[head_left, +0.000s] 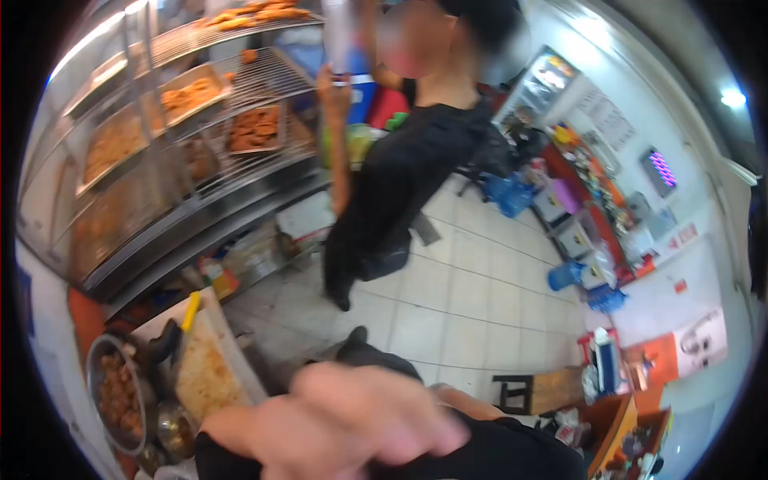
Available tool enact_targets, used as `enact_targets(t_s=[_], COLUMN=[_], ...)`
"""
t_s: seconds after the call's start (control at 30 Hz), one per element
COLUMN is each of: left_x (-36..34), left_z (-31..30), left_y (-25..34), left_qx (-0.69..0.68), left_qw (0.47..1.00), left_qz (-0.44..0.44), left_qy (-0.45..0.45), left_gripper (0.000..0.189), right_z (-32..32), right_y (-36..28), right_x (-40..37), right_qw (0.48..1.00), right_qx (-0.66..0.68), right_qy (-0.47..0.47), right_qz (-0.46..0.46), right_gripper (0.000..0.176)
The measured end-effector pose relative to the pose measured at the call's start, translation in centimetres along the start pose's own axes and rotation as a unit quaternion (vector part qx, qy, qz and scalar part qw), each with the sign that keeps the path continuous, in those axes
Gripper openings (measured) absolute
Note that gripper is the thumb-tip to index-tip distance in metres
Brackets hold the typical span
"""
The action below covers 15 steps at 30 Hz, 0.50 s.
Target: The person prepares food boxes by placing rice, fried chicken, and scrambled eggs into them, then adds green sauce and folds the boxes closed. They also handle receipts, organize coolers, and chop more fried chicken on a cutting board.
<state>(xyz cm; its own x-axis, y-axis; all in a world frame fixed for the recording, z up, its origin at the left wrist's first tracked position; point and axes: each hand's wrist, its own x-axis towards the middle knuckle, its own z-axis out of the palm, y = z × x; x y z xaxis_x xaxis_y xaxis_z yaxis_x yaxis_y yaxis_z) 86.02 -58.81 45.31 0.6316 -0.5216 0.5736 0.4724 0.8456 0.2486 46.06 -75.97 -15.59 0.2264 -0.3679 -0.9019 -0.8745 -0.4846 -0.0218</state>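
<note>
My left hand [352, 416] is raised close to the camera at the bottom middle, blurred by motion. Its fingers stretch toward the right, loosely bent and a little apart, and nothing shows in them. Behind it, part of my right forearm [472, 404] comes out of a black sleeve; the right hand itself is hidden. Left of my left hand lies a cream tray [212, 372] with oily orange stains and a yellow-handled utensil [190, 310] at its far end. Beside the tray stands a metal bowl [98, 400] full of browned food chunks [120, 396].
A person in black [400, 184] stands ahead at a glass food case [176, 136], a hand around a pale upright object [338, 40]. Fried food trays [254, 128] fill its racks. Blue water jugs [512, 192] and cluttered shelves [600, 216] line the right wall beyond the tiled floor [472, 296].
</note>
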Motion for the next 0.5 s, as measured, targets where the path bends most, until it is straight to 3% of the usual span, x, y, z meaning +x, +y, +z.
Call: enact_targets(t_s=[0.03, 0.07, 0.1, 0.17, 0.23, 0.27, 0.3, 0.33, 0.37, 0.4, 0.47, 0.5], left_x=[0.6, 1.1, 0.8, 0.4, 1.1, 1.5, 1.9, 2.3, 2.7, 3.2, 4.1, 4.6], left_z=[-0.5, -1.5, -2.4, -3.7, -4.0, -3.6, -3.5, -3.4, -3.6, -3.9, -4.3, -4.2], left_y=[-0.5, -0.8, 0.0, 1.1, 1.6, 1.7, 1.5, 1.4, 1.4, 1.3, 0.9, 0.6], left_qx=[0.024, 0.051, 0.081, -0.018, 0.016, 0.002, -0.022, -0.027, -0.032, -0.034, -0.05, -0.063], left_qw=[0.998, 0.993, 0.991, 0.979, 0.984, 0.991, 0.995, 0.994, 0.994, 0.993, 0.992, 0.992], left_qz=[0.012, 0.021, 0.031, -0.117, -0.09, -0.053, -0.02, -0.026, -0.033, -0.036, -0.026, -0.014], left_qy=[-0.055, -0.108, -0.1, -0.167, -0.153, -0.126, -0.1, -0.102, -0.103, -0.107, -0.113, -0.108], left_gripper=[0.026, 0.03, 0.03, 0.044, 0.048, 0.048, 0.049, 0.048, 0.048, 0.047, 0.046, 0.046], right_z=[4.1, 4.2, 3.9, 4.2, 3.7, 1.4, -2.6, -8.4, -9.1, -17.0, -17.5, -17.2], right_y=[2.6, 2.2, 1.9, 2.5, 2.2, -0.2, -1.9, -5.7, -6.8, -14.1, -13.5, -12.4], right_x=[5.9, 6.3, 6.5, 9.6, 13.3, 12.0, 11.2, 4.4, 4.0, -5.8, -1.9, 1.2], right_qw=[0.999, 0.999, 0.999, 0.999, 0.995, 0.983, 0.967, 0.967, 0.98, 0.991, 0.974, 0.968], right_qx=[-0.019, -0.018, -0.017, -0.016, -0.063, -0.136, -0.127, -0.124, 0.09, 0.015, -0.062, -0.033], right_qy=[-0.037, -0.039, -0.03, -0.013, 0.012, 0.046, 0.134, 0.135, 0.097, 0.072, 0.106, 0.136], right_qz=[-0.006, -0.018, -0.025, -0.039, -0.075, -0.111, -0.178, -0.177, -0.15, -0.115, -0.19, -0.206], right_gripper=[0.034, 0.034, 0.034, 0.034, 0.034, 0.034, 0.032, 0.03, 0.032, 0.038, 0.045, 0.05])
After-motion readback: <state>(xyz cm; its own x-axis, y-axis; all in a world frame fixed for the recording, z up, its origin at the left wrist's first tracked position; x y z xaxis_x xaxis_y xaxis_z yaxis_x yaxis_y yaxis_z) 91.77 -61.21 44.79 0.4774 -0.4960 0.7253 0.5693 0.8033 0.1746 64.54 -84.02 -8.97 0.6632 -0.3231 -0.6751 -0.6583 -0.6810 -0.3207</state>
